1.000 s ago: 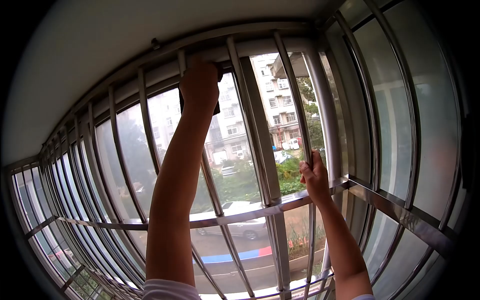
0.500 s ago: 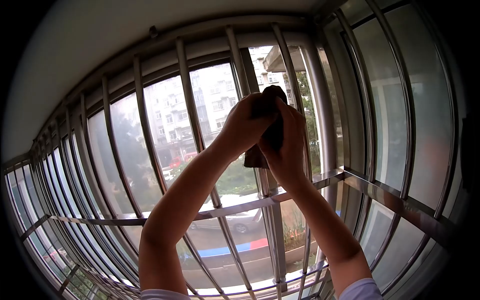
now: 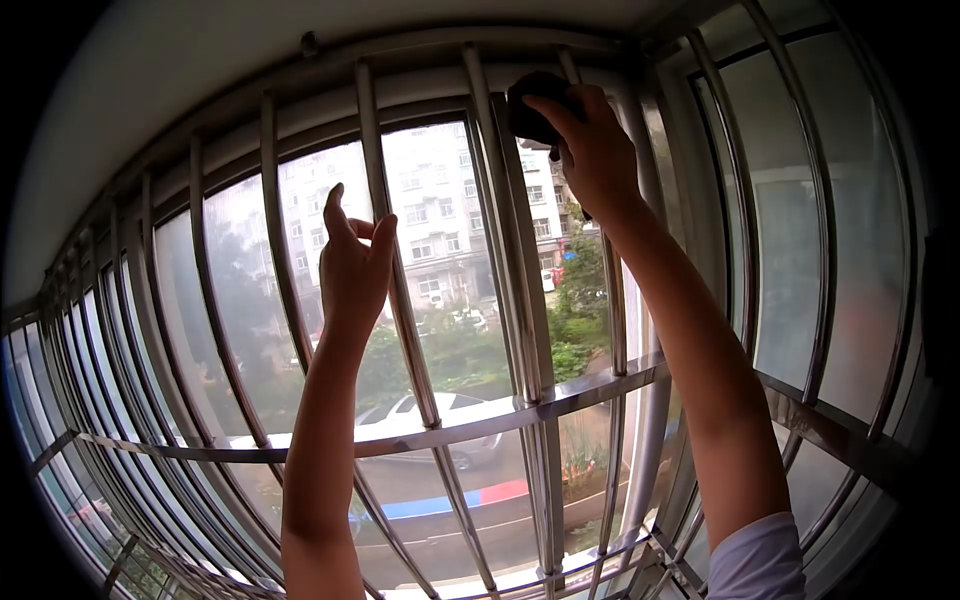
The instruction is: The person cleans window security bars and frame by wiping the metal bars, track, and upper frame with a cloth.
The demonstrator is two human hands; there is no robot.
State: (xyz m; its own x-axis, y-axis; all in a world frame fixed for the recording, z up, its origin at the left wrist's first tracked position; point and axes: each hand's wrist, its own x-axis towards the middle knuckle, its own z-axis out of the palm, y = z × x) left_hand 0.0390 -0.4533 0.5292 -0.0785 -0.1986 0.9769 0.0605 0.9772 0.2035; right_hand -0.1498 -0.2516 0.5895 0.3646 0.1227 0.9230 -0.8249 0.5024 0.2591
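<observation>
My right hand (image 3: 600, 150) is raised to the upper part of the metal window bars and grips a dark cloth (image 3: 538, 107). The cloth is bunched up and sits around or against a vertical bar near the top rail; which of the two I cannot tell. My left hand (image 3: 355, 255) is up beside another vertical bar (image 3: 404, 300), fingers apart, with nothing in it. The index finger points upward and the thumb is close to that bar; whether it touches is unclear.
A horizontal flat rail (image 3: 460, 428) crosses the bars at mid-height. Behind them are window panes (image 3: 240, 290), with a parked silver car (image 3: 440, 425) and buildings outside. More bars and a frosted pane (image 3: 790, 270) run along the right side.
My hands have parted from the cloth they both held. The right one has carried it up to the top of the bars, while the left has let go and moved left.
</observation>
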